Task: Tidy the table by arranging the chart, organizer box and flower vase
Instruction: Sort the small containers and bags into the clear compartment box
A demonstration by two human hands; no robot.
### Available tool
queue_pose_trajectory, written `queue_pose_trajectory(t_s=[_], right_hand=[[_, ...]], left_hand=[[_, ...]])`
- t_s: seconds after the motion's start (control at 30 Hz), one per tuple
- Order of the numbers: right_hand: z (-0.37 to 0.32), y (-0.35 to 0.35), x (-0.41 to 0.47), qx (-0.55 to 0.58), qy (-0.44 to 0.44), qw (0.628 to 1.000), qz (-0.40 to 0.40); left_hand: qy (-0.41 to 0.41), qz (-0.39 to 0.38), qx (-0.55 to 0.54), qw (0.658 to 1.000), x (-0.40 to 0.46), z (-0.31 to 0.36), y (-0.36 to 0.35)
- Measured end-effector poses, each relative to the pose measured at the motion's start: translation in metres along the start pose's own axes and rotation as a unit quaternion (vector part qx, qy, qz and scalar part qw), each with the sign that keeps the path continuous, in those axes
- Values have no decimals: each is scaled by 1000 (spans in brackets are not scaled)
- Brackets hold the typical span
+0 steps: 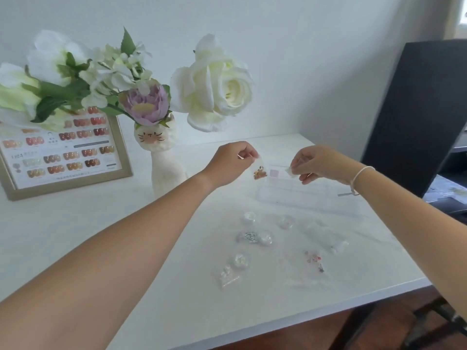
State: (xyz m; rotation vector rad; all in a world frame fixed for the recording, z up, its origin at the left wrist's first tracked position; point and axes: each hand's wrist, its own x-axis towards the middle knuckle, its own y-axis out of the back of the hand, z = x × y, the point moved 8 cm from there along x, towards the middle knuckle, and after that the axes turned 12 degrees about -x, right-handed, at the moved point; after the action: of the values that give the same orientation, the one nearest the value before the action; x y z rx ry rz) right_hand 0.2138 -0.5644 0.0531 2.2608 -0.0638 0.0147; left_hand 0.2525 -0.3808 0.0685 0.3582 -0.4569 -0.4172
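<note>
A framed nail-colour chart [63, 152] leans at the back left of the white table [75, 223]. Beside it stands a white cat-shaped vase [164, 162] with white and lilac flowers. A clear plastic organizer box [303, 195] lies open at the right, under my hands. My left hand [232, 160] pinches a small clear bag of orange-brown bits [260, 173] above the box. My right hand [318, 162] pinches another small clear bag [290, 170] over the box.
Several small clear bags and round pots of nail decorations [255, 236] lie scattered on the table in front of the box. A black panel [417, 109] stands at the right edge. The table's front edge runs along the lower right, above a wooden floor.
</note>
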Motion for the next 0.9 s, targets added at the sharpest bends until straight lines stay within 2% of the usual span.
queue_pose_trajectory(t_s=[0.33, 0.5, 0.6, 0.77, 0.9], right_hand=[[9, 9, 3, 10, 2, 1000, 8], [8, 12, 9, -6, 11, 999, 42], [3, 10, 14, -17, 22, 997, 68], [-8, -6, 23, -26, 36, 996, 81], [-12, -27, 26, -99, 42, 992, 63]], left_hand=[[-2, -7, 36, 999, 40, -14, -40], [7, -47, 88, 995, 40, -32, -54], [-4, -37, 103, 994, 34, -35, -49], [-12, -11, 74, 997, 7, -31, -27], [-14, -12, 36, 999, -31, -24, -10]])
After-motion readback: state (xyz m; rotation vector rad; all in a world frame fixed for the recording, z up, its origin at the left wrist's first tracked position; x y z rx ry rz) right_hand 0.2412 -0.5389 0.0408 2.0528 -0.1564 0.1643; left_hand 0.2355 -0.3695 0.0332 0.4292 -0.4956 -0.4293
